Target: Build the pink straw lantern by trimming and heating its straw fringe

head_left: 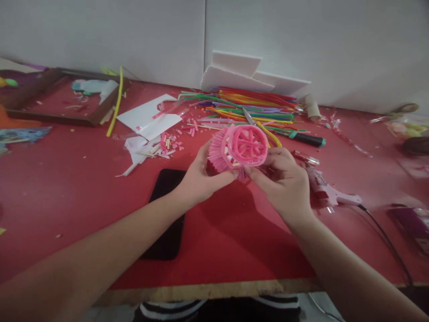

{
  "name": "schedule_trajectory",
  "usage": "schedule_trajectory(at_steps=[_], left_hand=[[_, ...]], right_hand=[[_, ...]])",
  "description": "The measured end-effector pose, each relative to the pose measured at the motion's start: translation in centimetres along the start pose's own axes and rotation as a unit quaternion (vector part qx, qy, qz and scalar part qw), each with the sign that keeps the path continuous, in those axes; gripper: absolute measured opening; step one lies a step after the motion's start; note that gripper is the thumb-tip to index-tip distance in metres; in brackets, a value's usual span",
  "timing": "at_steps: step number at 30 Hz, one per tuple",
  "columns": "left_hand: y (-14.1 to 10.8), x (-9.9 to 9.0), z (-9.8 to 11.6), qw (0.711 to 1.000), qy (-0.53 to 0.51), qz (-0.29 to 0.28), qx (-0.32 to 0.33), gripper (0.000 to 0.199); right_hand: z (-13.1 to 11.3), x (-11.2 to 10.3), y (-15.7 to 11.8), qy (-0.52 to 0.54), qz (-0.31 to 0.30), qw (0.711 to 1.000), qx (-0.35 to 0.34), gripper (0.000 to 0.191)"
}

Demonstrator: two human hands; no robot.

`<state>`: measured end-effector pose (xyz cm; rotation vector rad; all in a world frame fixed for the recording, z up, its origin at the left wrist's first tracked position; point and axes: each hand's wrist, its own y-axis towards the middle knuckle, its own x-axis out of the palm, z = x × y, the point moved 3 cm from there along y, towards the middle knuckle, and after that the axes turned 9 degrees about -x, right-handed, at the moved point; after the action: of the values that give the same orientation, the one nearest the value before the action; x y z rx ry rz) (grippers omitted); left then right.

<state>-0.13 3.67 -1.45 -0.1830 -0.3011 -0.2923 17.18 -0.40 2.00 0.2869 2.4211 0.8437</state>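
Above the red table, both hands hold a pink craft piece (pixel 250 145) with a round, spoked end tilted towards me and a fringe of pink sticks fanning out on its left. My left hand (pixel 208 176) grips the fringed side, thumb along the lower edge. On the other side, my right hand (pixel 283 179) has its thumb and fingers closed at the lower right rim. Whether the right fingers also pinch a small part there is hidden. Beneath my left forearm lies a black phone (pixel 167 214). A pink glue gun (pixel 330 190) rests right of my right hand.
Behind the hands lie coloured straw-like sticks (pixel 254 100), scissors (pixel 248 116) and a dark-handled cutter (pixel 306 137). Pink scraps (pixel 170 144) and white paper (pixel 147 118) are left of them. A brown frame (pixel 53 118) stands far left. The glue gun's cord (pixel 385 237) crosses the right side.
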Motion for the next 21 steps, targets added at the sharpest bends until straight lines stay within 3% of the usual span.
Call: schedule_trajectory(at_steps=[3,9,21], left_hand=[[0.17,-0.08,-0.10,1.000,-0.008,-0.004,0.001,0.079],[0.24,-0.39,-0.27,1.000,-0.005,0.002,-0.010,0.074],[0.30,-0.13,-0.09,1.000,-0.005,-0.016,-0.013,0.068]], right_hand=[[-0.58,-0.15,-0.13,-0.058,0.021,0.996,-0.059,0.006],[-1.10,-0.16,-0.25,-0.113,0.008,0.973,-0.201,0.017],[-1.04,-0.05,-0.21,-0.123,-0.028,0.960,-0.251,0.025]])
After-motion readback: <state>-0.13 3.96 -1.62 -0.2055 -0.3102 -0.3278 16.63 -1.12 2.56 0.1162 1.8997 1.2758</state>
